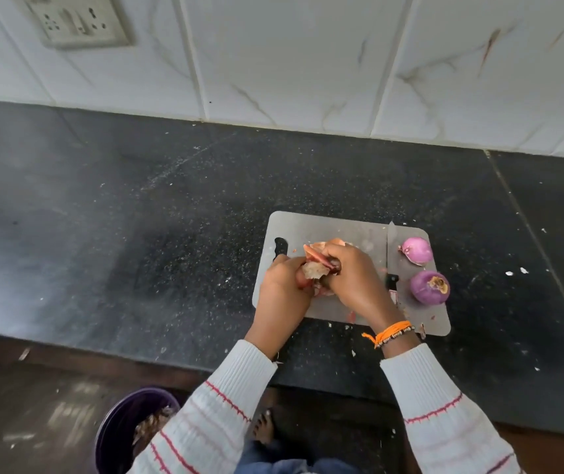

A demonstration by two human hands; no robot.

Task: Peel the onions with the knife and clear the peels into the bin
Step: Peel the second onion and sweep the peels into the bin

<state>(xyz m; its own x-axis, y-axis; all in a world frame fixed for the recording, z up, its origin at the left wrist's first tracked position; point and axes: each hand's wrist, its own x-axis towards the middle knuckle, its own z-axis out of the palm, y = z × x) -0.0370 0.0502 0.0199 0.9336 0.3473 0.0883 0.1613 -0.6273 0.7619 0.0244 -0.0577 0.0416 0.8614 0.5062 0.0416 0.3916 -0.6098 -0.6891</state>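
Both hands (321, 282) gather peels (318, 265) mid-board (328, 227); bare counter (137, 234) left.

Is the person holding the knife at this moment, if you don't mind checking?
No, the knife lies on the cutting board while both hands gather onion peels.

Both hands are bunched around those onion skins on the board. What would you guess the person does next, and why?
Probably carry the peels down to the bin: both the left hand and right hand grip the pile, two peeled onions sit aside, and the knife lies unused.
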